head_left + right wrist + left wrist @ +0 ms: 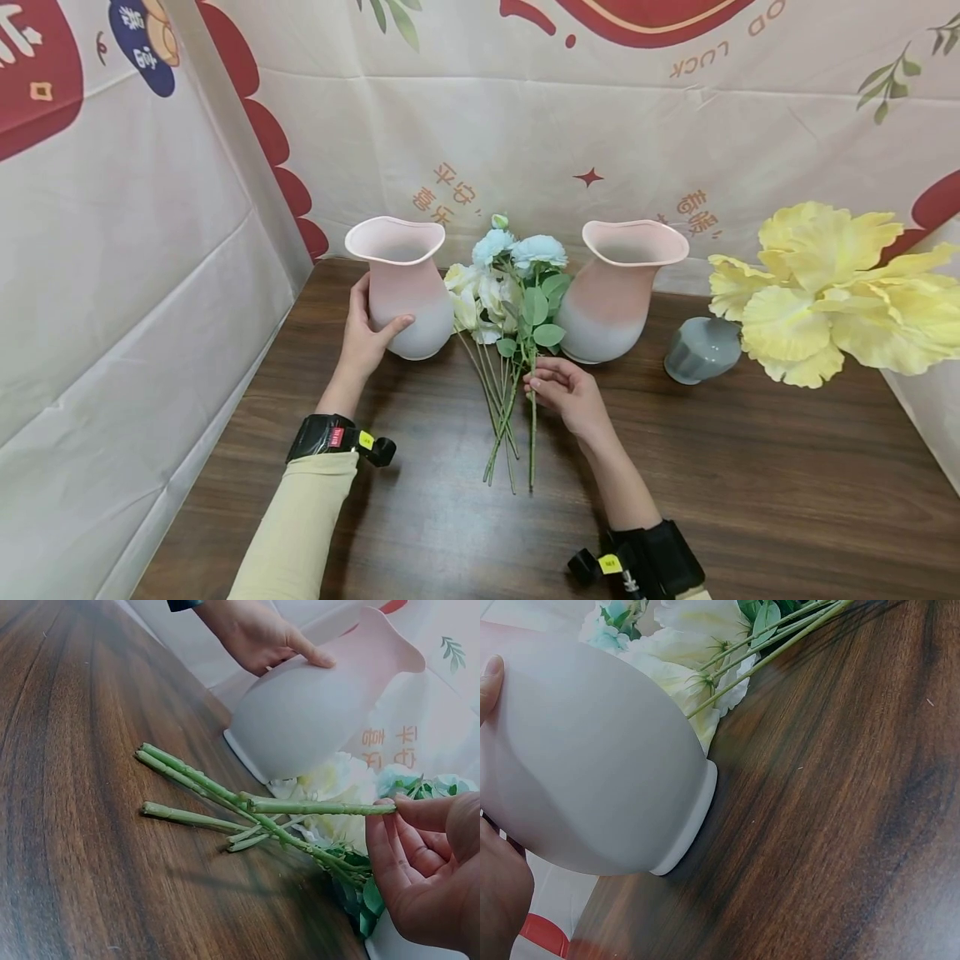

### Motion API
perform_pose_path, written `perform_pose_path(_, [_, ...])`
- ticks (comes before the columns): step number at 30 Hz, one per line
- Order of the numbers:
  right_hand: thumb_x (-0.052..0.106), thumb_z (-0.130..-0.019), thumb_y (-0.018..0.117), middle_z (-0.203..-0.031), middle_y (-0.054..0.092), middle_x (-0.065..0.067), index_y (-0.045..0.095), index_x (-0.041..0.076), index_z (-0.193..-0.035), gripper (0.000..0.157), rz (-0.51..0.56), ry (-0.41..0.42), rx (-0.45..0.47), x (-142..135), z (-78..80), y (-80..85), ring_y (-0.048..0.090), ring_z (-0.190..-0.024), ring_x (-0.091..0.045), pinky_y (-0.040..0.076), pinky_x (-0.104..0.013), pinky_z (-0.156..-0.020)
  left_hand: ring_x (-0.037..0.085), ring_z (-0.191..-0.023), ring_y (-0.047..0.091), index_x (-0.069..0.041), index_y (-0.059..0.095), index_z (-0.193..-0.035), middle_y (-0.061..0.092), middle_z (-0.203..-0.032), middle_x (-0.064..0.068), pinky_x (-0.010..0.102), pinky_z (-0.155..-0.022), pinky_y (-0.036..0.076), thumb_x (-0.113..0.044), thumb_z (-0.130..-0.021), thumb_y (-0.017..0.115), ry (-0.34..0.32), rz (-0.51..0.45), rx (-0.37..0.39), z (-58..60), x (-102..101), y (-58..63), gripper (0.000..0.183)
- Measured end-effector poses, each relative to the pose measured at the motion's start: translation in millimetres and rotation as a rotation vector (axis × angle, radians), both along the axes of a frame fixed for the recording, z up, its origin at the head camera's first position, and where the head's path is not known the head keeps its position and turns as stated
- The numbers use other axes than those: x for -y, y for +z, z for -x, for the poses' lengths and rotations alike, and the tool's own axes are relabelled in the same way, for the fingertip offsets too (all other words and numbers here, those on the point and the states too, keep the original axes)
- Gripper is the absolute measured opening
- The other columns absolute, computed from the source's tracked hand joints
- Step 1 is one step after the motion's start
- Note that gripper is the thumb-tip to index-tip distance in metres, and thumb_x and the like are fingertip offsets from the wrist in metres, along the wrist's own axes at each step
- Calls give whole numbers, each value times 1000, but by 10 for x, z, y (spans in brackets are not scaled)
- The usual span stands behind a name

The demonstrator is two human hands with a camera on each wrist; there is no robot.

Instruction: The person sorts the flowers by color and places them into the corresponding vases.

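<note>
My left hand (365, 333) grips a pink-and-white vase (408, 304) round its side, thumb across the front. The vase stands upright on the table, its base rim showing in the left wrist view. With thumb and fingertips my right hand (566, 392) pinches the green stem (322, 808) of an artificial flower. That stem is raised over several other stems (495, 425), which lie crossed on the table. Pale blue blooms (538, 252) and cream-white blooms (480, 300) sit between the two vases. Which bloom belongs to the pinched stem cannot be told.
A second pink-and-white vase (611, 292) stands right of the flowers. Farther right, a small grey vase (701, 350) lies tilted beside a large yellow flower (832, 300). The dark wooden table (750, 483) is bordered by printed cloth (510, 125) behind and at the left.
</note>
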State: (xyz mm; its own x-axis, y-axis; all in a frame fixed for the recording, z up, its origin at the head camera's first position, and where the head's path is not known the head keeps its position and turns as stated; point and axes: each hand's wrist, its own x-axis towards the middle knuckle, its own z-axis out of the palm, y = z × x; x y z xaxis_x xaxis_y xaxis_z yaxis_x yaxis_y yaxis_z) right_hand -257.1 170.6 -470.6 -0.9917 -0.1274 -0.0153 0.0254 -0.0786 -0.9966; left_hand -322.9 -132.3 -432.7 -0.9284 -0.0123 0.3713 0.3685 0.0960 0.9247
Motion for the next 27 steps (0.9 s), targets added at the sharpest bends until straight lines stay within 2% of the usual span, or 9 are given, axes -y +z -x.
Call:
perform_pose_path(13, [-11,-90,55,-88,68,5,45,-20,-123,36,34,5,-67,11,-36,70,68,-79,-10,58,-16,-71,28,-133,32,1,22,-146,32,-148,20,54,-113,24,6,-81,68,1,-1,4,-4,4,2,80])
perform_pose_path(19, [-12,-89,55,-88,69,4,46,-21,-120,34,44,0,-124,13,-51,117,68,-80,-13,58,-18,-74,28,-133,32,0,22,-146,32,-148,20,53,-114,24,5,-81,69,5,8,9,-7,9,3,80])
perform_pose_path(27, [-15,-88,55,-87,71,6,47,-24,-118,32,42,-32,-205,16,-73,226,68,-80,-9,58,-18,-75,29,-134,32,2,22,-145,32,-148,21,54,-114,23,6,-80,68,5,12,2,-2,3,4,80])
